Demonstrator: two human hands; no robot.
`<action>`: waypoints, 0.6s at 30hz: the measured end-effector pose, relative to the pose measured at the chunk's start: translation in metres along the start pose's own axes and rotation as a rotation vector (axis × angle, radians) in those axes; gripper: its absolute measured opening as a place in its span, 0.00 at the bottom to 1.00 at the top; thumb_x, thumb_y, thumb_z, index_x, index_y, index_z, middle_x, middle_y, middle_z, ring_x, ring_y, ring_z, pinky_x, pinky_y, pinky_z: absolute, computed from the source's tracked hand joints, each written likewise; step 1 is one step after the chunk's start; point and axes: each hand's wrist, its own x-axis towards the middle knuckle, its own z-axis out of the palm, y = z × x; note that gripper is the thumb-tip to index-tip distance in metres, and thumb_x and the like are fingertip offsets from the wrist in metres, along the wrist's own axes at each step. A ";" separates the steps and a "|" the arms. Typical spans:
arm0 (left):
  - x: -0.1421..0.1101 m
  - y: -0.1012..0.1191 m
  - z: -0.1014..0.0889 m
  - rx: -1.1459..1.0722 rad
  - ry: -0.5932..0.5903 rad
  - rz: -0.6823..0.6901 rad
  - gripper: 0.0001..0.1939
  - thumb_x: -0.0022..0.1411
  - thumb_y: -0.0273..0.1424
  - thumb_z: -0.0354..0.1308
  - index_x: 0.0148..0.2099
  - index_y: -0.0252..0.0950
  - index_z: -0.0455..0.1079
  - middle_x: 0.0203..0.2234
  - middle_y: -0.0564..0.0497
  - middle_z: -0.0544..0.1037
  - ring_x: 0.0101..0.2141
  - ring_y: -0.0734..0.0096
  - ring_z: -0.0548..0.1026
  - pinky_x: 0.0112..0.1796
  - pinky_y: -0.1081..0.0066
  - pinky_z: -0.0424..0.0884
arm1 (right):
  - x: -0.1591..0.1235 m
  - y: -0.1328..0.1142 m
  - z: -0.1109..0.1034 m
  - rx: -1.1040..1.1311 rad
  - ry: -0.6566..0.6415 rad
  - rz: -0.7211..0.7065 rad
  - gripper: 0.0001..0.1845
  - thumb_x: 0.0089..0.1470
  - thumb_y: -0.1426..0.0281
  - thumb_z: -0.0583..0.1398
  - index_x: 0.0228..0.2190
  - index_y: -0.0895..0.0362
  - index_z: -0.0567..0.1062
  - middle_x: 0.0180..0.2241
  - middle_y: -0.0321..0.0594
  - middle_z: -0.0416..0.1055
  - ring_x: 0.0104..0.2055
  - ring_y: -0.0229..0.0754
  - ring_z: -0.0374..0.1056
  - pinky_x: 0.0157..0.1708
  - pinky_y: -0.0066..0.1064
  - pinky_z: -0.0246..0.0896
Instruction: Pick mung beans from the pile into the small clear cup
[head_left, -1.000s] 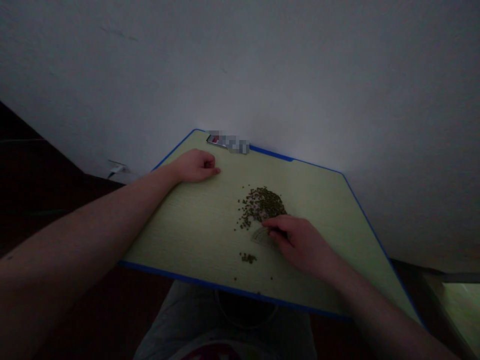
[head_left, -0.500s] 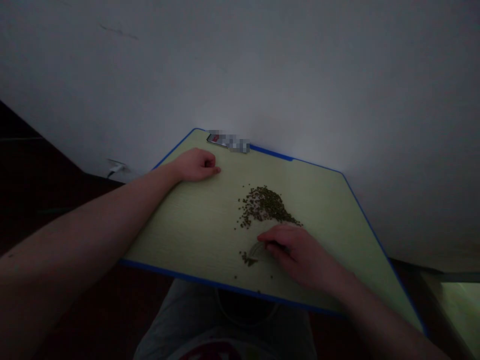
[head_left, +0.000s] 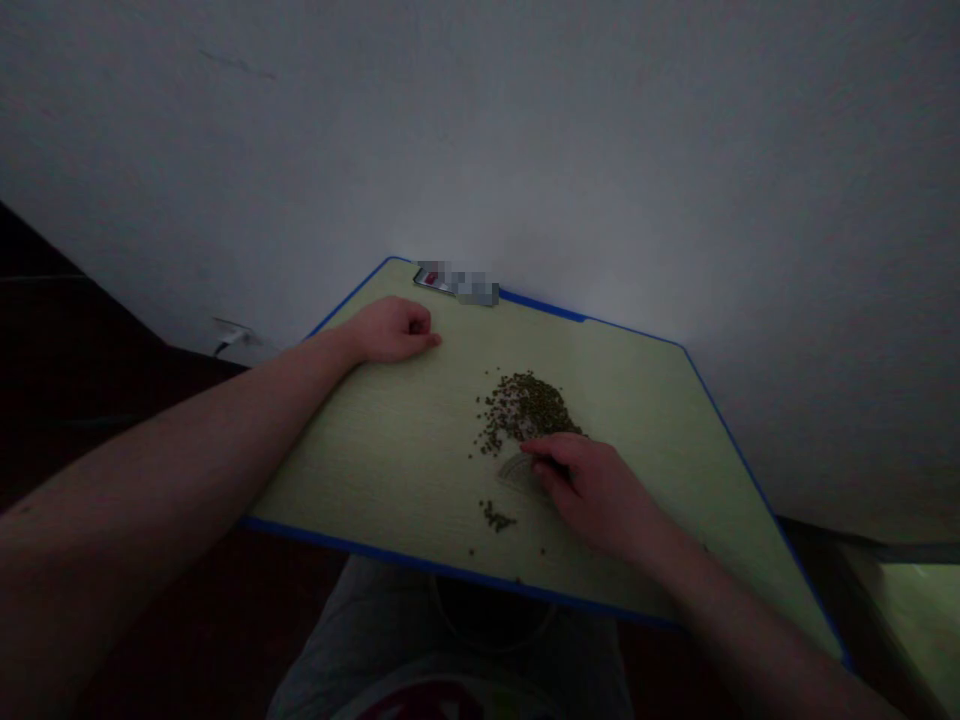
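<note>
My right hand (head_left: pixel 581 480) pinches a clear plastic protractor (head_left: pixel 514 468) between thumb and fingers, its curved, marked edge pointing left over the table. Just beyond lies a loose pile of small green beans (head_left: pixel 536 402), which look like mung beans; the hand hides the pile's near right edge. A small cluster of beans (head_left: pixel 496 517) sits nearer the front edge, with a few single beans around it. On the table's left side rests my left hand (head_left: pixel 394 330), curled into a loose fist with nothing visible in it.
The pale tabletop (head_left: pixel 367 450) has a blue rim and stands against a white wall (head_left: pixel 525 130). A phone (head_left: pixel 442 283) lies at the back left edge. Below the front edge, a dark round container (head_left: pixel 491 612) sits between my legs. A plug (head_left: pixel 232 332) is at the wall, left.
My right hand has moved the protractor away from the small cluster, up towards the bean pile. The small cluster stays near the front edge. My left hand has not moved.
</note>
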 end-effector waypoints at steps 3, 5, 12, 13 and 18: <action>0.000 -0.001 0.000 0.002 -0.002 0.001 0.18 0.55 0.46 0.53 0.24 0.36 0.64 0.16 0.55 0.66 0.20 0.75 0.61 0.25 0.70 0.53 | 0.009 0.000 -0.001 -0.043 0.015 0.003 0.16 0.57 0.76 0.53 0.43 0.56 0.77 0.42 0.44 0.78 0.44 0.46 0.72 0.45 0.40 0.66; 0.000 -0.003 0.001 0.001 0.004 0.011 0.18 0.55 0.46 0.53 0.24 0.36 0.65 0.16 0.55 0.65 0.20 0.75 0.61 0.24 0.70 0.53 | 0.013 -0.002 -0.003 -0.048 0.018 -0.007 0.16 0.57 0.77 0.53 0.43 0.56 0.77 0.42 0.44 0.77 0.44 0.46 0.72 0.45 0.39 0.66; 0.000 -0.001 0.000 0.009 0.001 -0.006 0.18 0.55 0.46 0.53 0.25 0.36 0.65 0.17 0.55 0.66 0.21 0.74 0.62 0.25 0.70 0.54 | 0.016 -0.019 -0.002 0.016 -0.100 -0.165 0.16 0.56 0.79 0.53 0.43 0.57 0.77 0.41 0.44 0.77 0.44 0.44 0.70 0.45 0.37 0.63; 0.000 0.000 0.000 0.010 -0.001 -0.008 0.18 0.55 0.46 0.53 0.25 0.36 0.65 0.17 0.54 0.66 0.21 0.74 0.62 0.26 0.70 0.54 | 0.018 -0.021 0.000 0.019 -0.127 -0.183 0.16 0.56 0.79 0.53 0.42 0.57 0.77 0.41 0.43 0.77 0.44 0.44 0.70 0.45 0.37 0.63; 0.000 0.001 -0.001 0.020 -0.005 0.006 0.18 0.55 0.45 0.53 0.25 0.36 0.65 0.17 0.54 0.66 0.21 0.74 0.61 0.26 0.70 0.53 | 0.027 -0.028 0.001 0.019 -0.244 -0.261 0.18 0.53 0.82 0.54 0.42 0.59 0.77 0.40 0.43 0.77 0.44 0.43 0.70 0.46 0.34 0.62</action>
